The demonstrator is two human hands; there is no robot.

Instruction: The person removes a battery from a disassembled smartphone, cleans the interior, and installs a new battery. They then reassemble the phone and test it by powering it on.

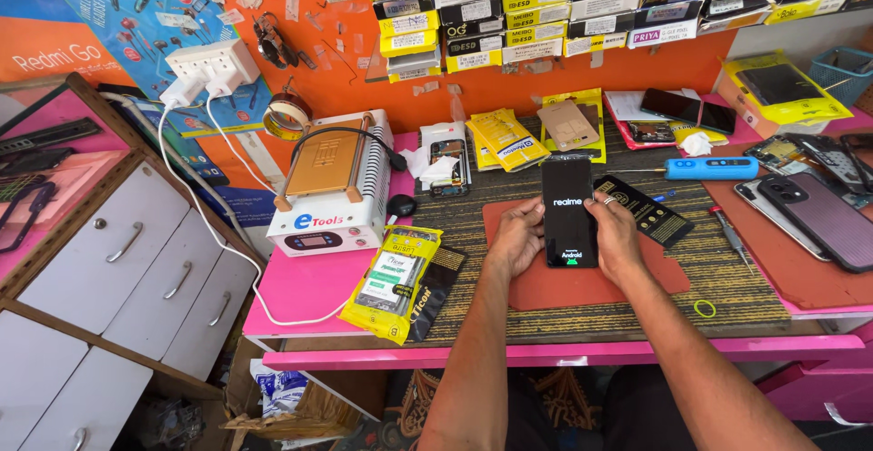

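Both hands hold a black phone [569, 212] w/ its screen lit up. The phone sits right over the red mat [655, 278] on the desk, top end tipped away from the person.

L hand [516, 237] is on the phone's left edge. Fingers are curled in, thumb side against the edge, so it grips the phone. The L arm comes up from the bottom of the view, a bit bent, wrist straight.

R hand [614, 233] is on the phone's right edge. Fingers are bent and close together, pinching the side; one finger has a ring on it. The R arm comes in slanted from the bottom right corner.

Other things, all told from the phone:
- Left of it: a white box machine [332, 187] w/ an orange top plate.
- Below-left: a yellow pack [393, 280] lying flat.
- Right of it, just beside the R hand: a black flat card [644, 210].
- Up and right: a blue screwdriver [709, 169].
- Far right: more phones [814, 215] lying on the desk.
- Behind it: yellow packs [507, 139] near the orange wall.
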